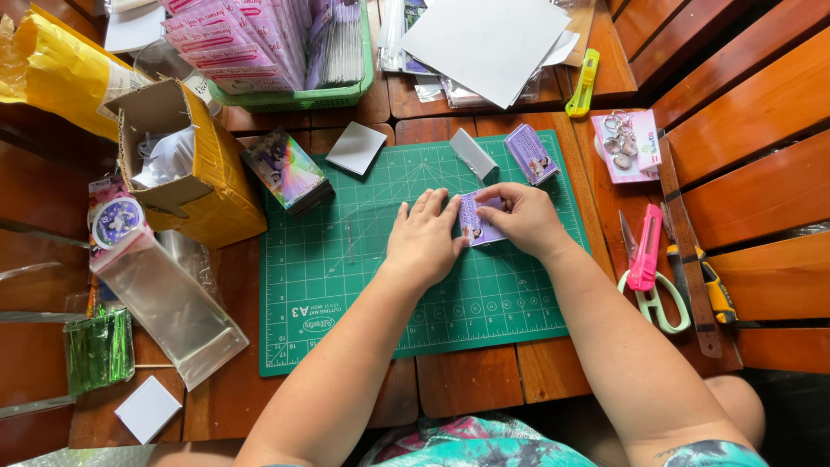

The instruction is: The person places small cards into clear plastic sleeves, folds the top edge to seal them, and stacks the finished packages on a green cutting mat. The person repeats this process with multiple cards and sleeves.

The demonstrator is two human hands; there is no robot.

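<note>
A dark reddish wooden table (471,380) of slats carries a green cutting mat (346,285) at its middle. Left of the mat sit an open cardboard box (194,164), a pile of clear plastic sleeves (173,307), a bundle of green strips (98,350) and a white square card (149,409). At the far edge stands a green basket (303,97). To the right lie a pink utility knife (644,251) across scissors (661,303), and a yellow-green cutter (584,82).

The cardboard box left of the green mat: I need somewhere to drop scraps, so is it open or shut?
Open. The cardboard box has its flaps spread apart, and white crumpled paper shows inside.
</note>
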